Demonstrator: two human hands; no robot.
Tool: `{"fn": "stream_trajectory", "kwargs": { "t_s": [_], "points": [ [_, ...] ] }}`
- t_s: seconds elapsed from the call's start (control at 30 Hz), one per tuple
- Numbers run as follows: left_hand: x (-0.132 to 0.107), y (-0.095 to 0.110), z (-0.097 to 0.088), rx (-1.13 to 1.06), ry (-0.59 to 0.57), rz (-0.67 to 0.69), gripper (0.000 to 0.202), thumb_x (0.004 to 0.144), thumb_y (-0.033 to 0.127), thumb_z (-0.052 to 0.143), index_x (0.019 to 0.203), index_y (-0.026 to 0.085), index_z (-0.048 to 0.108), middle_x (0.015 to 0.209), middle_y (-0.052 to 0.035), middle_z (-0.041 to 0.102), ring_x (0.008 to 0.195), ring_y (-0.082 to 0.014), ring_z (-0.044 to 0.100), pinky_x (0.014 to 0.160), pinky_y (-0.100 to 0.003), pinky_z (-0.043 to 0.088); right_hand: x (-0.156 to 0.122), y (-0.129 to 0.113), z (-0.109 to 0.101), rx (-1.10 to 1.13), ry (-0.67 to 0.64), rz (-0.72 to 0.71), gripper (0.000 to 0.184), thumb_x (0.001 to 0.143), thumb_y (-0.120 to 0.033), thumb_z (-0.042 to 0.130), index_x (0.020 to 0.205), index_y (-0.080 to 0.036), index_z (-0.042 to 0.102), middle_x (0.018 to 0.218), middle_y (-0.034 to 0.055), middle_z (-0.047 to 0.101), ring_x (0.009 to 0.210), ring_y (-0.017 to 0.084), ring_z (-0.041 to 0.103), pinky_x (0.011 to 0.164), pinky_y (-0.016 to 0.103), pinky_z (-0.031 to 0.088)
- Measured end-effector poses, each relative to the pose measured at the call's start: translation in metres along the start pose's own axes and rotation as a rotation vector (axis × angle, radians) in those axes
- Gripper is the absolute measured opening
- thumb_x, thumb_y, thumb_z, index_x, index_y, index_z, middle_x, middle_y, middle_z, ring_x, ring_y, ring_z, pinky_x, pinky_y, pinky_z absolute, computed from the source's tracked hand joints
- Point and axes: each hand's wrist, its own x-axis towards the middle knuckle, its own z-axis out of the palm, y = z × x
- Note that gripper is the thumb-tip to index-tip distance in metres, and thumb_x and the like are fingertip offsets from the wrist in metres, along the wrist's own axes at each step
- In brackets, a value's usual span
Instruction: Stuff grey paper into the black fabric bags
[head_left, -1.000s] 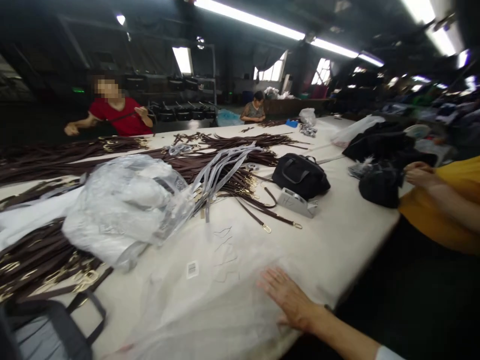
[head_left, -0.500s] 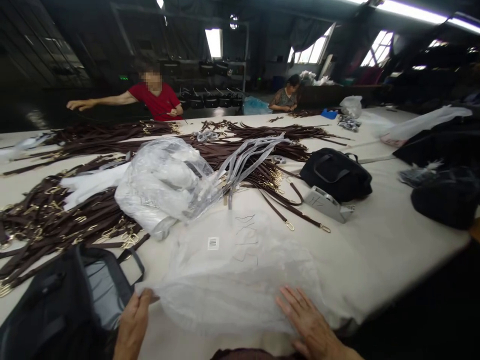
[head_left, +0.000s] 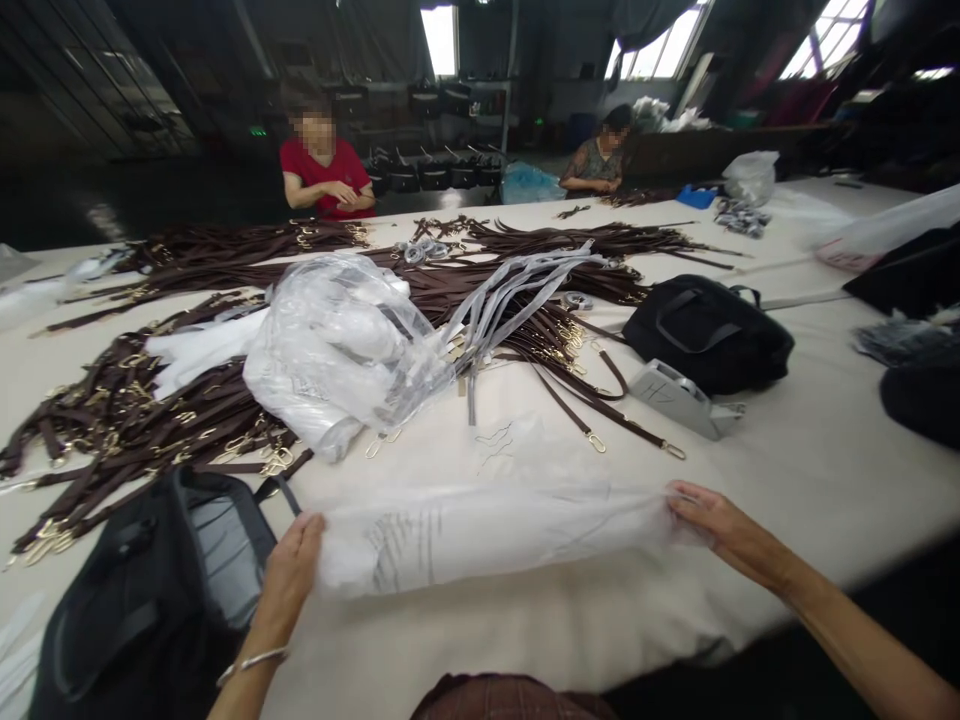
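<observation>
A translucent white plastic bag [head_left: 480,530] with dark print stretches between my two hands, its near part lifted off the table and folded over. My left hand [head_left: 296,555] is closed on the bag's left end. At its right end, my right hand [head_left: 701,515] pinches the plastic between thumb and fingers. Close beside my left hand lies an open black bag [head_left: 127,590] with a grey lining. Just beyond the plastic sits a bulky clear bundle of plastic wrapping [head_left: 337,340].
Brown straps with gold clips [head_left: 150,420] lie heaped at left and behind. A black handbag [head_left: 705,330] and a grey tape dispenser [head_left: 675,395] stand at right on the pale table [head_left: 825,480]. Two people sit across, one in a red shirt [head_left: 337,175].
My right hand has gone from lying flat on the plastic bag to gripping its right end. The bag's near part has been lifted. The red-shirted person has drawn in an outstretched arm.
</observation>
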Motion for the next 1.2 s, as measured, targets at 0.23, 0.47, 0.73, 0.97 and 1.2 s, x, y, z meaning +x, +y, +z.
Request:
{"fn": "stream_trajectory", "kwargs": {
  "t_s": [0.23, 0.47, 0.73, 0.97, 1.2],
  "points": [
    [0.016, 0.05, 0.0, 0.253, 0.05, 0.096, 0.042, 0.096, 0.033, 0.036, 0.128, 0.011, 0.052, 0.123, -0.0222, 0.063, 0.112, -0.0382, 0.061, 0.093, -0.053, 0.047, 0.097, -0.002, 0.053, -0.422, 0.126, 0.039, 0.034, 0.082, -0.05, 0.052, 0.082, -0.019, 0.066, 0.079, 0.0043, 0.069, 0.078, 0.023, 0.062, 0.068, 0.031, 0.049],
    [-0.067, 0.129, 0.079, 0.315, 0.071, 1.12, 0.061, 0.093, 0.035, 0.054, 0.15, 0.033, 0.031, 0.157, -0.0052, 0.035, 0.146, -0.0314, 0.028, 0.118, -0.055, 0.024, 0.145, 0.0, 0.08, -0.71, 0.13, 0.053, 0.022, 0.084, -0.035, 0.054, 0.077, -0.02, 0.068, 0.079, 0.0057, 0.071, 0.079, 0.023, 0.065, 0.074, 0.033, 0.049],
    [-0.042, 0.104, 0.162, 0.354, -0.233, 1.004, 0.073, 0.091, 0.046, 0.057, 0.153, 0.028, 0.022, 0.161, -0.0089, 0.026, 0.147, -0.0347, 0.025, 0.115, -0.06, 0.028, 0.079, -0.038, 0.127, -0.807, 0.426, -0.767, 0.044, 0.096, -0.029, 0.048, 0.138, -0.018, 0.045, 0.137, 0.0137, 0.053, 0.13, 0.027, 0.045, 0.109, 0.046, 0.039],
    [-0.046, 0.108, 0.122, 0.208, -0.193, 1.079, 0.043, 0.093, 0.026, 0.054, 0.136, 0.024, 0.053, 0.144, -0.0091, 0.054, 0.134, -0.0266, 0.048, 0.108, -0.046, 0.044, 0.073, 0.041, 0.261, -1.022, -0.016, -0.812, 0.07, 0.09, -0.034, 0.061, 0.151, -0.029, 0.028, 0.157, 0.0074, 0.031, 0.144, 0.034, 0.025, 0.115, 0.062, 0.031],
    [-0.054, 0.004, 0.053, -0.146, 0.457, 0.548, 0.07, 0.089, 0.041, 0.059, 0.149, 0.017, 0.032, 0.155, -0.0198, 0.034, 0.145, -0.0366, 0.028, 0.117, -0.059, 0.027, 0.091, 0.056, 0.257, -1.013, -0.121, -0.637, 0.07, 0.087, -0.035, 0.062, 0.15, -0.032, 0.03, 0.16, 0.004, 0.023, 0.148, 0.03, 0.013, 0.121, 0.059, 0.015]
  ]
}}
